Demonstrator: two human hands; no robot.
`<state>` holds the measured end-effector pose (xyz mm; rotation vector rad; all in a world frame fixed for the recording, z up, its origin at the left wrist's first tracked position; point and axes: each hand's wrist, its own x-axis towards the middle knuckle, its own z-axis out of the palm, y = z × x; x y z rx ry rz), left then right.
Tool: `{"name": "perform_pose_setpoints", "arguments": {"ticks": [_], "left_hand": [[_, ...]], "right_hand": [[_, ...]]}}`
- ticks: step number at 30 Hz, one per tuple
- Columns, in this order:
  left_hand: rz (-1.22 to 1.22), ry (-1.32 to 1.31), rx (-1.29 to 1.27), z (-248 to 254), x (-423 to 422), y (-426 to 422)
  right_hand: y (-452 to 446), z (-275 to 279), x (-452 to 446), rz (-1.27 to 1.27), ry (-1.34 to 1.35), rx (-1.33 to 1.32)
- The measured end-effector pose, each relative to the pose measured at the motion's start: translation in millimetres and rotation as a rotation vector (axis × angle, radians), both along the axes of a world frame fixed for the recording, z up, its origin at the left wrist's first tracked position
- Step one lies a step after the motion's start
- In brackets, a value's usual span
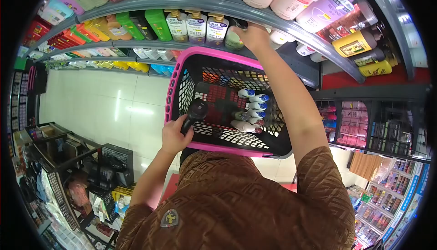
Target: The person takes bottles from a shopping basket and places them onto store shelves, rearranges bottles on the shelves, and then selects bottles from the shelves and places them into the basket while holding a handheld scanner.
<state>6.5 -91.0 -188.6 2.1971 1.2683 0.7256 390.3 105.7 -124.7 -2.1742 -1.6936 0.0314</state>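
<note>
My left hand (173, 136) is closed around a black bottle (197, 112), whose round end points up over the left part of a pink-rimmed black shopping basket (227, 57). Several white bottles with blue caps (257, 105) lie inside the basket on the right, beside a pale bottle (242, 126). My right hand (253, 36) reaches across the basket to the shelf. Its fingers curl at the dark top of a greenish bottle (234, 40), which stands on the shelf; the far fingers are partly hidden.
White pump bottles (196, 28) stand left of my right hand, with green boxes (158, 24) farther along. The upper shelf edge (218, 5) runs just above that hand. Black display racks (381, 123) are at right, and a black-framed stand (68, 150) is at lower left.
</note>
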Motion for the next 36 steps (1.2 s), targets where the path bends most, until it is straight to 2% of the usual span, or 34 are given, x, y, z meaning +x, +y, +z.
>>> {"name": "perform_pose_setpoints", "arguments": {"ticks": [3, 8, 11, 13, 14, 16, 19, 20, 22, 23, 25, 27, 29, 31, 32, 34, 36], "left_hand": [[-0.003, -0.023, 0.005, 1.1, -1.6, 1.4], [-0.004, -0.012, 0.024, -0.8, -1.2, 0.4], [-0.001, -0.011, 0.028, 0.1, 0.5, -0.6], [-0.006, -0.009, 0.014, 1.5, 1.6, 0.3], [-0.007, -0.004, 0.027, 1.0, 1.4, -0.1], [-0.009, 0.011, 0.026, -0.5, 1.9, -0.1], [-0.012, 0.027, 0.007, 0.1, 2.3, -0.7], [-0.016, 0.031, 0.017, -5.4, 0.4, -1.0], [-0.013, 0.045, 0.000, -5.9, 1.1, -2.4], [0.001, 0.055, -0.010, -5.1, 2.2, -2.2], [-0.018, 0.083, -0.022, -1.5, 4.3, -1.2], [-0.014, 0.093, -0.020, 0.8, 4.5, -1.4], [-0.020, 0.099, -0.010, -1.6, 3.9, -0.9], [-0.012, 0.105, -0.002, -2.8, 2.1, -0.7], [-0.010, 0.099, -0.005, -3.1, 2.6, -0.3], [0.000, 0.096, -0.014, -1.9, 4.0, -1.3], [0.000, 0.098, -0.014, 1.3, 5.5, -0.4]], "right_hand": [[-2.1, 0.7, 2.5, 0.097, -0.057, 0.033], [-24.9, 3.0, 6.6, 0.115, 0.035, -0.078], [-50.9, 15.6, 7.8, 0.164, 0.041, -0.039], [-89.4, 41.3, 1.0, 0.315, 0.112, 0.145], [-109.3, 53.4, -1.2, 0.306, 0.113, 0.142], [-149.1, 75.2, -3.3, 0.454, -0.011, 0.341], [-204.1, 88.6, -1.2, 0.383, 0.069, 0.415], [-215.1, 82.1, 2.3, 0.371, 0.073, 0.410], [-236.2, 56.6, 10.5, 0.031, 0.621, 0.210], [-238.7, 43.4, 9.9, -0.024, 0.837, 0.183], [-243.2, -16.6, 22.5, -0.006, 0.701, 0.090], [-243.6, -44.3, 13.1, -0.054, 0.602, -0.047], [-240.8, -86.0, 11.0, -0.110, 0.623, -0.127], [-240.9, -141.8, 13.3, -0.110, 0.437, -0.181], [-242.0, -157.1, 12.1, -0.102, 0.443, -0.184], [-246.9, -183.4, 11.4, -0.142, 0.415, -0.379], [-251.8, -203.4, 13.1, -0.116, 0.400, -0.416]]}}
